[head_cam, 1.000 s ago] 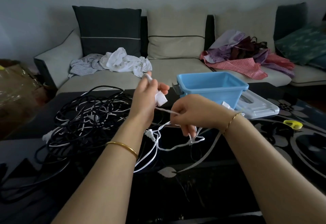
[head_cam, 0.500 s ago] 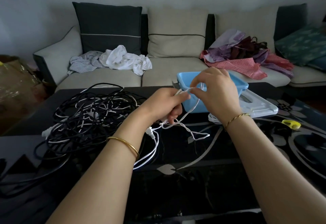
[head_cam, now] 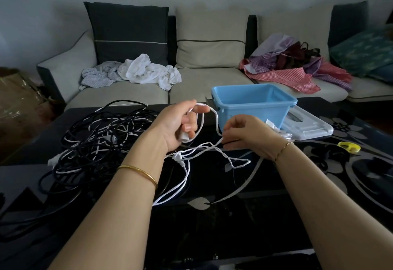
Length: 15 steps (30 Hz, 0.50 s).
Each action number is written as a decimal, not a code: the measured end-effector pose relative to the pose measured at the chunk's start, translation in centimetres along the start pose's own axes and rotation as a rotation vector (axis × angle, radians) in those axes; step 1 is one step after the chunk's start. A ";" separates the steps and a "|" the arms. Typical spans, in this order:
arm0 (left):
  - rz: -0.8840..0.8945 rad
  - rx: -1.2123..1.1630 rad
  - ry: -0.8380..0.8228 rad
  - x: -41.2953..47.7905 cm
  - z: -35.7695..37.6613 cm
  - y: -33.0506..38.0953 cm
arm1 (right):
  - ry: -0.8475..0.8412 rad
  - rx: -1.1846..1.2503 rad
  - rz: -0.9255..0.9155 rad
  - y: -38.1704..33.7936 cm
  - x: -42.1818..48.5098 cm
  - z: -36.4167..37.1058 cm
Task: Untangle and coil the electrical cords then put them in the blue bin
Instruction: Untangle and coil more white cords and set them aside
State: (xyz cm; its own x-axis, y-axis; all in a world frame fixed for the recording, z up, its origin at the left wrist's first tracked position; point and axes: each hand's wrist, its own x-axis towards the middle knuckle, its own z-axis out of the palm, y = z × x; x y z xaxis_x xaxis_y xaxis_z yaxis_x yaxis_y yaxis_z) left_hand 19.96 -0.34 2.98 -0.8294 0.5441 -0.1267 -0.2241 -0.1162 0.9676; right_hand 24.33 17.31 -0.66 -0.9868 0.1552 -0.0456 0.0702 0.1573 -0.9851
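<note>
The right hand [head_cam: 246,135] dropped below the blue bin's [head_cam: 255,112] rim, pinching the white cord [head_cam: 215,115]. The left hand [head_cam: 178,121] gripped a new loop, so coiling had begun.

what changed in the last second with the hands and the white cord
The right hand came down from in front of the blue bin, pulling the white cord into a loop from the left hand, which still grips cord and plug. The black cord tangle, bin and lid stayed put.
</note>
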 end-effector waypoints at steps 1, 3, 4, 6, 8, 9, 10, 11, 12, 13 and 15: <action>-0.022 0.053 -0.016 -0.1 0.0 -0.1 | 0.066 0.035 -0.018 0.1 0.3 0.0; -0.061 0.174 -0.062 -0.4 0.2 -0.2 | 0.209 0.101 -0.048 0.2 0.8 0.0; -0.068 0.216 -0.080 -0.5 0.4 -0.3 | 0.266 0.142 -0.053 0.3 1.0 -0.2; -0.064 0.242 -0.097 -0.5 0.5 -0.3 | 0.347 0.223 -0.049 0.6 1.3 -0.7; -0.067 0.205 -0.108 -0.4 0.6 -0.3 | 0.373 0.303 -0.022 1.1 1.6 -1.0; -0.073 0.160 -0.114 -0.4 0.5 -0.2 | 0.375 0.330 0.001 1.4 1.7 -1.1; -0.080 0.093 -0.123 -0.4 0.5 -0.1 | 0.378 0.328 0.025 1.7 1.8 -1.1; -0.085 0.007 -0.132 -0.4 0.4 0.0 | 0.381 0.295 0.046 2.1 1.9 -1.1; -0.084 -0.087 -0.137 -0.4 0.2 0.2 | 0.376 0.245 0.063 2.4 1.9 -1.0; -0.077 -0.179 -0.134 -0.4 0.0 0.3 | 0.364 0.202 0.072 2.6 1.8 -1.0; -0.045 -0.342 -0.119 -0.3 -0.4 0.5 | 0.326 0.158 0.070 2.4 1.5 -0.9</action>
State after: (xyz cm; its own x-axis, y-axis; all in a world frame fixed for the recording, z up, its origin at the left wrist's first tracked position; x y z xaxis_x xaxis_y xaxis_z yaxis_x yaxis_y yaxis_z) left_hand 19.91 -0.86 3.42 -0.7542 0.6452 -0.1217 -0.4338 -0.3505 0.8300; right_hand 23.10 18.77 -2.98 -0.8802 0.4670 -0.0839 0.0879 -0.0134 -0.9960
